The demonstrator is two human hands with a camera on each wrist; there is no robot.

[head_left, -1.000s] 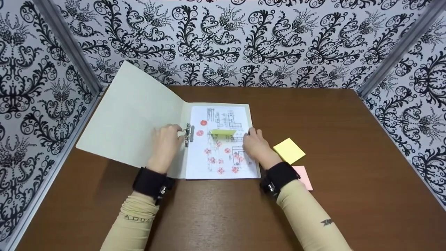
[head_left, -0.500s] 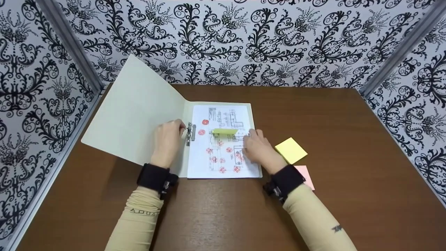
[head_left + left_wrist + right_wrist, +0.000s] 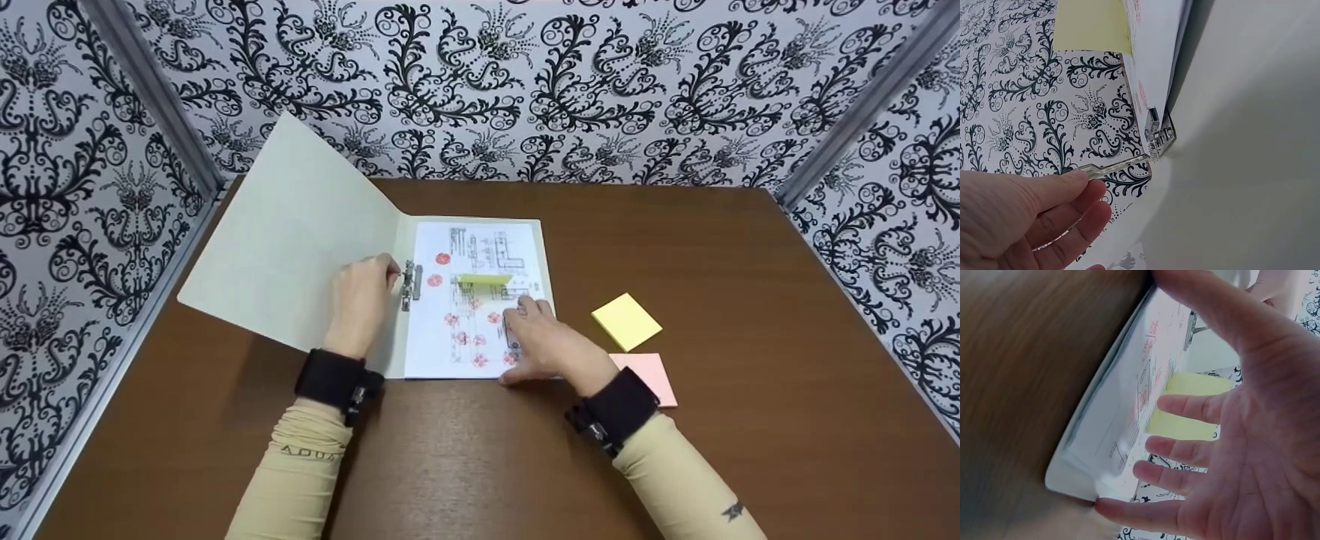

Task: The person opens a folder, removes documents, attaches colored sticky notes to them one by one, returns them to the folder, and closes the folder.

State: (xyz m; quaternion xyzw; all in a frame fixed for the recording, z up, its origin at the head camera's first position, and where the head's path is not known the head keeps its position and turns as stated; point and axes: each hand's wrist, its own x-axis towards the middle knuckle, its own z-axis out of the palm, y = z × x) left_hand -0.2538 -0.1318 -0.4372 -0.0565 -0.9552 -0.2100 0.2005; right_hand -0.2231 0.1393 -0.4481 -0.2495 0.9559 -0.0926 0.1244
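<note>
A pale folder (image 3: 292, 225) lies open, its cover tilted up at the left. Printed sheets (image 3: 472, 244) with red stamps lie inside it, and a yellow sticky note (image 3: 486, 280) stands up from the top one. At the fold sits a metal lever-arch clip (image 3: 407, 286). My left hand (image 3: 360, 300) pinches the clip's lever (image 3: 1120, 165) between thumb and forefinger, which the left wrist view shows closely. Over the sheets' lower right part is my right hand (image 3: 551, 341), fingers spread and nearly straight, thumb at the near edge; it holds nothing.
A yellow sticky-note pad (image 3: 627, 321) lies right of the folder, with a pink pad (image 3: 649, 375) nearer, partly under the right wrist. Patterned panels (image 3: 480, 90) stand behind and beside the brown table (image 3: 465, 465).
My right hand has moved from the sheets' right edge towards their near right corner, its fingers spreading. The left hand's fingertips have drawn together at the lever.
</note>
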